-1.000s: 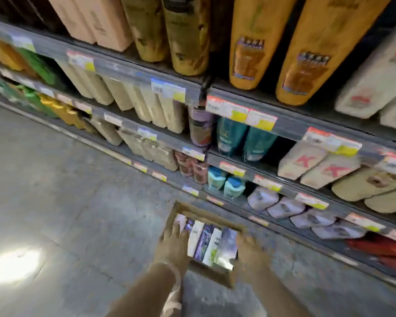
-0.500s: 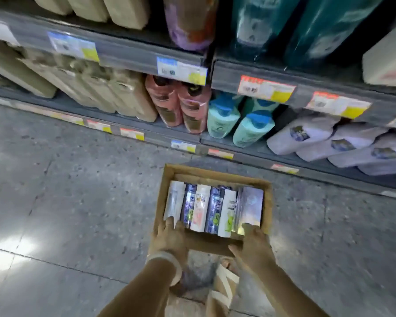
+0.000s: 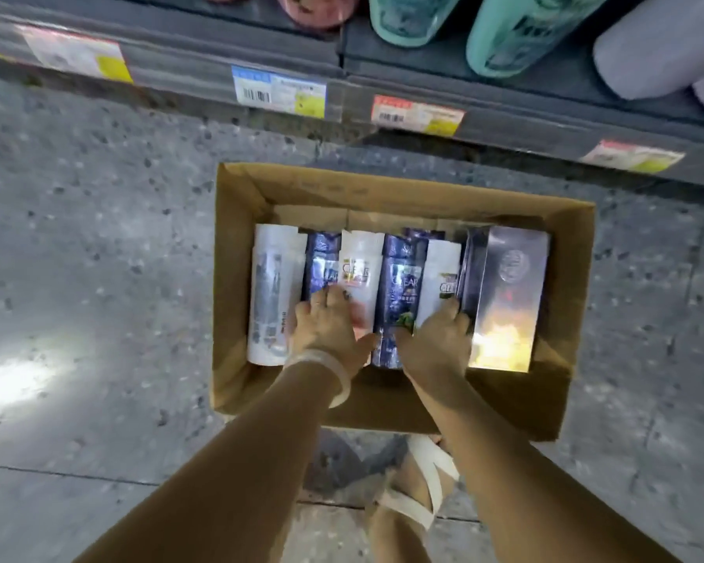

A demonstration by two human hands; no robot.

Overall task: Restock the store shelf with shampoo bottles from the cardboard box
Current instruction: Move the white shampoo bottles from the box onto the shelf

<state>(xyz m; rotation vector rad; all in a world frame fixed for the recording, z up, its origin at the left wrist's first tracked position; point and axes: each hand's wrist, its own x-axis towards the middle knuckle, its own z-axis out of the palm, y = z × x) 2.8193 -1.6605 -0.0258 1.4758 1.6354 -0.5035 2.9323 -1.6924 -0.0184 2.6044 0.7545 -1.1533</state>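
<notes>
An open cardboard box (image 3: 383, 184) sits on the floor in front of the bottom store shelf (image 3: 179, 63). Inside it, several shampoo bottles lie side by side, white ones and dark blue ones (image 3: 401, 278) in turn. My left hand (image 3: 326, 327) lies across a dark blue bottle (image 3: 322, 258) and the white red-label bottle (image 3: 360, 258), thumb out to the right. My right hand (image 3: 435, 343) is on the white green-label bottle (image 3: 442, 266). Its fingers dip into the gap on the bottle's right and its thumb is on the left.
A silver carton (image 3: 509, 286) fills the right end of the box. Teal bottles (image 3: 517, 30), lilac bottles (image 3: 647, 54) and a pink one (image 3: 314, 6) stand on the shelf above price tags. My sandalled foot (image 3: 415, 493) is just behind the box on the grey floor.
The view dropped from the upper shelves down onto the box. Both hands went from the box's near edge in among the bottles, the right one leaving the silver carton for the white green-label bottle.
</notes>
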